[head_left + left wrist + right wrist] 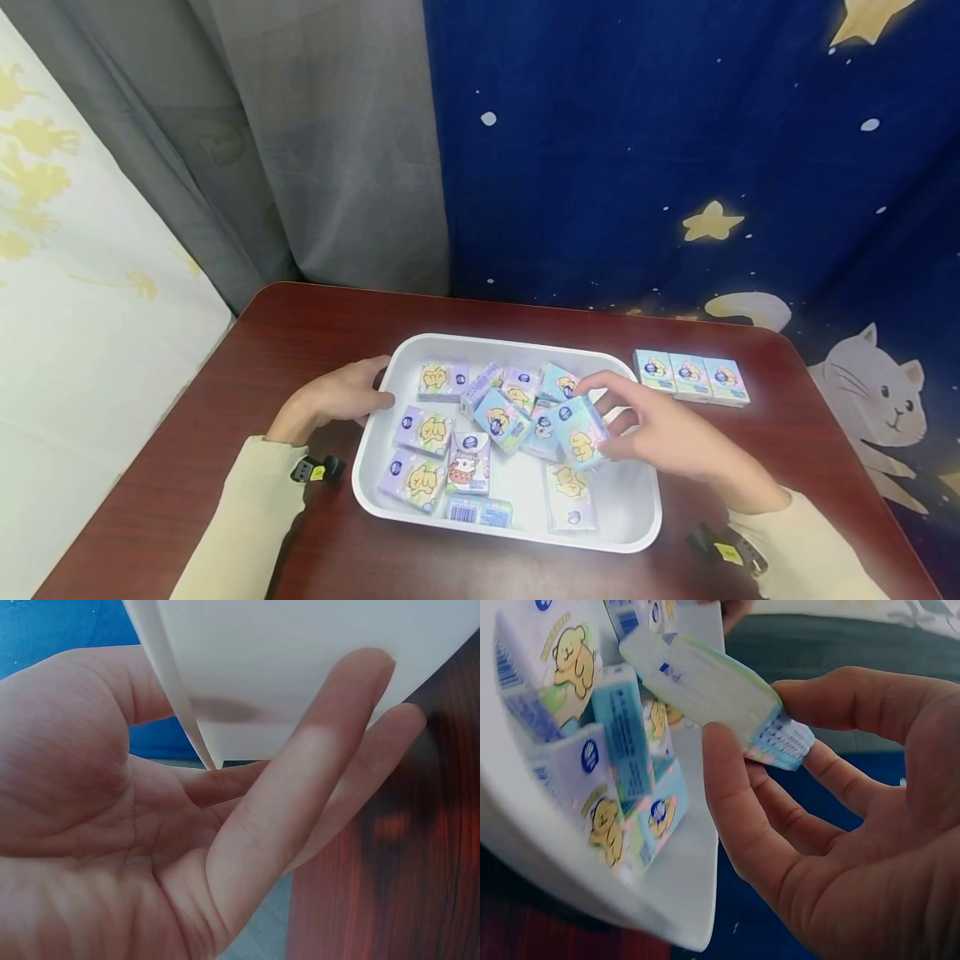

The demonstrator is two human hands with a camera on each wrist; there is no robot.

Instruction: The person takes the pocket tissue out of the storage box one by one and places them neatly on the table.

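Observation:
A white tray [626, 504] holds several small tissue packs, some purple and some blue, with cartoon puppy prints. My left hand [337, 396] grips the tray's left side, the thumb over the rim and fingers along the outer wall [247, 645]. Above the right half of the tray, my right hand [667, 433] pinches a light blue tissue pack [576, 429] between thumb and fingers. In the right wrist view that tissue pack [705, 686] is tilted, its pale side showing. Beneath it, other packs lie loosely piled, partly covered by it.
Three blue tissue packs [690, 377] stand side by side in a row on the dark red table [322, 325], right of the tray. Grey and blue curtains [570, 167] hang behind the table's far edge. A white patterned cloth [90, 250] hangs at the left.

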